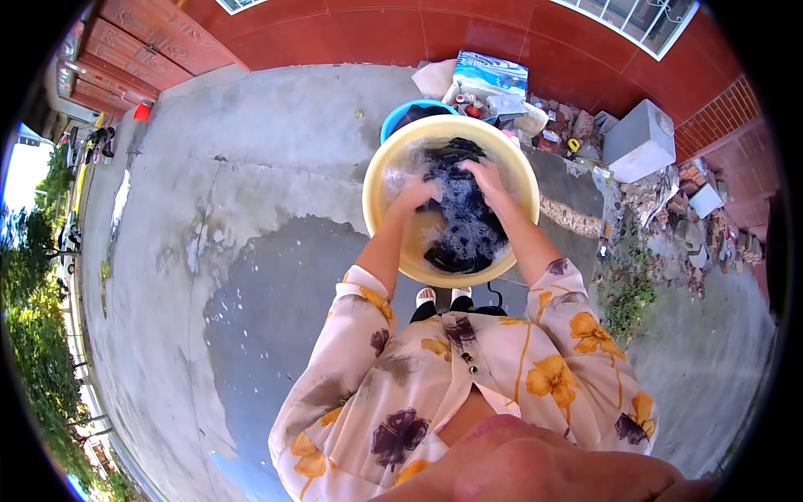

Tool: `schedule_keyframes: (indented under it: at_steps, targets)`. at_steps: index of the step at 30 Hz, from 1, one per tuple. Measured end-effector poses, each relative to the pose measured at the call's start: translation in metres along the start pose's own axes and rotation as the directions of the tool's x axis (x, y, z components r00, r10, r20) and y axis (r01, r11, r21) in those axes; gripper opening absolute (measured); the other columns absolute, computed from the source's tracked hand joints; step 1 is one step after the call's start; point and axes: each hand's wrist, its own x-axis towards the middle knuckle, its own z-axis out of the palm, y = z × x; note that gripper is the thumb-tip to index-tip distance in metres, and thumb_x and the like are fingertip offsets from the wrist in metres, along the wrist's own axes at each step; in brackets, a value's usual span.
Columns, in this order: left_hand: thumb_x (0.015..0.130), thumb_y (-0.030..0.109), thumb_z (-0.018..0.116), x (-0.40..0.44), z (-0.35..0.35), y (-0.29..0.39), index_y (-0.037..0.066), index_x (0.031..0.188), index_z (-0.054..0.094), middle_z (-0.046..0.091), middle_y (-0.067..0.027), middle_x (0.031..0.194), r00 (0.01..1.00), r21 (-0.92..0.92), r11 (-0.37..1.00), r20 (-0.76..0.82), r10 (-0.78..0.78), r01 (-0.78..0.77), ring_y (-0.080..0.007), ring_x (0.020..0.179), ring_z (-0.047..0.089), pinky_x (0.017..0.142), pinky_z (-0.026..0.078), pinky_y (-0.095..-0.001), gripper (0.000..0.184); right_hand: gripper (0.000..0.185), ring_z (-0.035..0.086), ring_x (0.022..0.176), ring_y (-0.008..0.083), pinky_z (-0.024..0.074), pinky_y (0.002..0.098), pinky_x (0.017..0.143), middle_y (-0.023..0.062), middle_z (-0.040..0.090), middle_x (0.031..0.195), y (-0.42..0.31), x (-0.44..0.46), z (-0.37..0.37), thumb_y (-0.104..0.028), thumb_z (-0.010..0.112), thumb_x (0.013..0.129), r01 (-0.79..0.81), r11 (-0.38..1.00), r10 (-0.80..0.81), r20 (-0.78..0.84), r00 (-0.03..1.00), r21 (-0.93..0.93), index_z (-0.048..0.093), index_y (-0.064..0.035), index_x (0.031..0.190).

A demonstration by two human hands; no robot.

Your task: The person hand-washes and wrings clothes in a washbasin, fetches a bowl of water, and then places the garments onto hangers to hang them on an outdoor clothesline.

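A wide pale-yellow basin (378, 224) holds sudsy water and a dark, soaked piece of cloth (460, 227), whose exact kind I cannot make out. My left hand (417, 193) is inside the basin at the cloth's left edge, fingers closed on it and partly hidden by foam. From the right, my right hand (483, 177) grips the upper part of the same cloth, with the fingers pointing inward. White foam surrounds both hands and streaks the middle of the cloth.
Behind the basin stands a blue tub (390, 125) with dark cloth in it. A blue-patterned box (492, 74), rubble and a grey block (640, 140) line the red wall (351, 33). Wet concrete (276, 293) spreads to the left; a log (573, 219) lies right.
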Motion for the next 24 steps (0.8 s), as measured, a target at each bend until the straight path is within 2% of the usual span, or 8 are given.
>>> schedule_keyframes:
  at_steps: [1,2,10,14,19,21,22,24]
  targets:
    - [0.087,0.035,0.064,0.003,-0.017,0.009,0.014,0.141,0.047,0.062,-0.0131,0.123,0.960,-0.647,0.720,0.264,-0.096,0.251,-0.0316,0.116,0.058,0.100,0.044,-0.0514,0.061,0.042,0.065,0.092,0.0217,0.0473,0.0363,0.088,0.0125,0.071,0.103,-0.011,-0.002,-0.007,-0.031,0.074,0.077,-0.145,0.918,0.097,0.145,0.985,0.371,0.071,0.0028,0.102]
    - [0.089,0.049,0.061,0.010,-0.023,0.001,0.017,0.145,0.043,0.053,-0.0138,0.138,0.934,-0.825,0.458,0.355,-0.038,0.332,-0.0296,0.125,0.052,0.103,0.042,-0.0518,0.067,0.043,0.061,0.091,0.0156,0.0449,0.0319,0.088,0.0073,0.069,0.102,-0.012,0.001,-0.010,-0.032,0.075,0.079,-0.124,0.917,0.048,0.205,0.978,0.379,0.071,0.0032,0.104]
    - [0.095,0.061,0.047,-0.007,-0.008,0.038,0.013,0.135,0.054,0.057,-0.0098,0.135,0.923,-0.906,0.177,0.369,-0.108,0.383,-0.0273,0.121,0.056,0.104,0.044,-0.0496,0.063,0.042,0.051,0.063,0.0067,0.0438,0.0259,0.063,-0.0025,0.057,0.064,-0.074,-0.069,0.000,-0.033,0.062,0.094,0.264,0.875,-0.355,0.168,0.919,0.405,0.066,0.0040,0.073]
    - [0.095,0.020,0.056,0.028,0.020,-0.005,0.003,0.116,0.064,0.068,-0.0133,0.107,0.911,-0.974,0.047,0.222,0.348,0.220,-0.0248,0.092,0.067,0.083,0.058,-0.0409,0.028,0.030,0.057,0.069,0.0210,0.0465,0.0350,0.070,0.0120,0.058,0.068,-0.055,-0.077,0.013,-0.023,0.068,0.087,0.526,0.843,-0.537,0.212,0.816,0.109,0.064,0.0044,0.075]
    - [0.091,0.013,0.061,-0.022,-0.012,0.019,0.003,0.122,0.059,0.067,-0.0117,0.104,0.997,-0.989,0.132,0.069,-0.036,0.073,-0.0222,0.090,0.067,0.079,0.058,-0.0394,0.032,0.028,0.059,0.082,0.0361,0.0471,0.0431,0.076,0.0202,0.062,0.079,-0.018,-0.054,-0.010,-0.024,0.071,0.081,0.501,0.805,-0.523,0.018,0.852,-0.317,0.064,0.0028,0.082]
    - [0.087,0.012,0.064,-0.057,-0.036,0.044,0.003,0.123,0.058,0.065,-0.0090,0.107,0.985,-0.804,0.595,-0.095,-0.145,0.010,-0.0211,0.091,0.067,0.075,0.059,-0.0396,0.038,0.033,0.059,0.086,0.0391,0.0469,0.0460,0.082,0.0205,0.063,0.082,-0.018,-0.059,-0.036,-0.030,0.075,0.076,0.407,0.880,-0.448,-0.143,0.882,-0.247,0.065,0.0011,0.081]
    - [0.079,0.004,0.064,-0.057,-0.044,0.032,0.005,0.121,0.056,0.064,-0.0061,0.104,0.993,-0.714,0.692,-0.115,0.039,-0.110,-0.0192,0.090,0.065,0.076,0.056,-0.0357,0.043,0.034,0.061,0.093,0.0376,0.0473,0.0451,0.086,0.0194,0.065,0.092,-0.029,-0.068,-0.055,-0.030,0.076,0.074,0.190,0.964,-0.206,-0.070,0.976,-0.186,0.065,-0.0004,0.086]
    - [0.076,0.004,0.065,-0.063,-0.054,0.017,0.008,0.119,0.054,0.060,-0.0104,0.111,0.891,-0.182,0.878,-0.204,0.406,-0.442,-0.0275,0.104,0.059,0.091,0.047,-0.0375,0.045,0.043,0.059,0.104,0.0364,0.0454,0.0450,0.093,0.0198,0.063,0.109,-0.010,-0.068,-0.070,-0.029,0.075,0.075,0.235,0.903,-0.298,-0.130,0.946,-0.361,0.062,-0.0051,0.108]
